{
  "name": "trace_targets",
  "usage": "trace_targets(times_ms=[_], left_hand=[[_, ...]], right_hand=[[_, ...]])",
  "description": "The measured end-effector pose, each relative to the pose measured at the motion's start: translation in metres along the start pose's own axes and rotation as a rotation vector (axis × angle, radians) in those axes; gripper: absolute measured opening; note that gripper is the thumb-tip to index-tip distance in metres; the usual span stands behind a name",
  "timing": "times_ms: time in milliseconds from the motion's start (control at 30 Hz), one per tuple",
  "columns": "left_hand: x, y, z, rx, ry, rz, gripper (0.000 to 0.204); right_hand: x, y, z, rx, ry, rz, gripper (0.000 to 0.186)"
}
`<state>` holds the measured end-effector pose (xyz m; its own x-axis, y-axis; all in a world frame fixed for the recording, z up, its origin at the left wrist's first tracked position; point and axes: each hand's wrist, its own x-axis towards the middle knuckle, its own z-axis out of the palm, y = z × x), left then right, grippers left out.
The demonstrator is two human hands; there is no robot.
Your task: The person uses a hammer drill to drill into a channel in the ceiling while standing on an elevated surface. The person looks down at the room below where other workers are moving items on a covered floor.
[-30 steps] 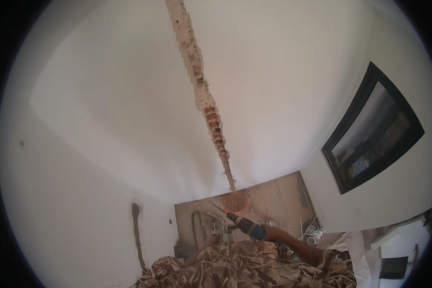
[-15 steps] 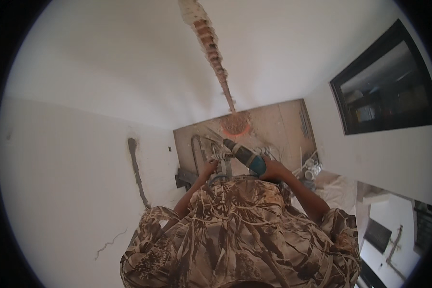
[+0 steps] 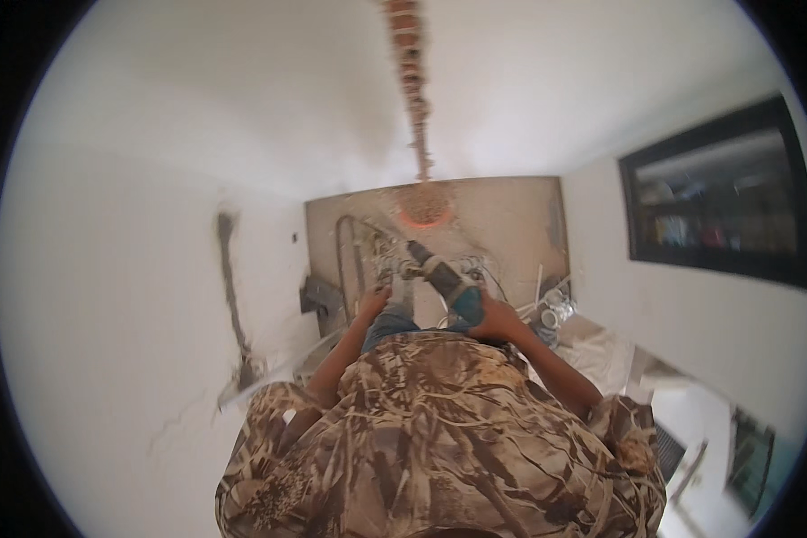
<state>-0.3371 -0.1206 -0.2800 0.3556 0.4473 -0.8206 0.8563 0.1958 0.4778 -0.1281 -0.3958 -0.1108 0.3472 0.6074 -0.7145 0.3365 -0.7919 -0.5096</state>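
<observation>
The right hand [image 3: 495, 318] is gripping the rear body of a teal power tool [image 3: 444, 278], its fingers wrapped shut around the casing, and the tool's front end is pointing forward and down toward the floor. The left hand [image 3: 374, 300] is sitting just beside the tool's forward part, near a side grip, but whether its fingers are closed on anything is too small to tell. Both bare forearms are coming out of a camouflage-patterned shirt [image 3: 439, 430] that is filling the lower middle of the view. Ahead of the tool, a heap of reddish dust [image 3: 424, 208] is lying on the brown floor [image 3: 511, 215] at the foot of a narrow chase [image 3: 412, 81] cut through the white plaster, showing red brick. A dark-framed window [image 3: 713, 193] is showing on the right-hand wall.
</observation>
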Motion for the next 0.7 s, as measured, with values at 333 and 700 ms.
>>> trace_targets(times_ms=[333,700], left_hand=[[0.042,-0.074,0.015,-0.126,0.072,0.041,0.056],[0.027,-0.101,0.011,-0.608,0.205,0.035,0.048]], right_hand=[[0.011,-0.006,-0.017,-0.105,-0.056,-0.021,0.128],[0.050,-0.015,-0.112,0.047,-0.404,-0.136,0.133]])
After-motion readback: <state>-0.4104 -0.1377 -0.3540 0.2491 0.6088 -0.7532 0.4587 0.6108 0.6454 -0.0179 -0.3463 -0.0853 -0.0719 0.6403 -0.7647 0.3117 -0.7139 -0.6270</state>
